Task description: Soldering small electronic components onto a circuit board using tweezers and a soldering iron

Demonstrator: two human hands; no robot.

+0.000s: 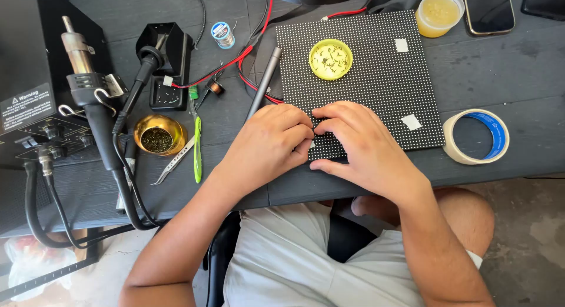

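Both hands, left hand (268,143) and right hand (359,143), rest curled on the near edge of the black dotted panel (376,77). Their fingers (329,116) press together there; whether they pinch anything cannot be told. A yellow lid (331,59) lies beyond the fingers.

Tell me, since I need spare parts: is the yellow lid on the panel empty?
Not empty: the yellow lid lies open side up on the dotted panel, holding small dark bits.

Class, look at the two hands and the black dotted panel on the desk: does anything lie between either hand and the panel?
Nothing visible does. The left hand and the right hand both rest directly on the near edge of the black dotted panel. The yellow lid sits farther back on the panel, clear of both hands.
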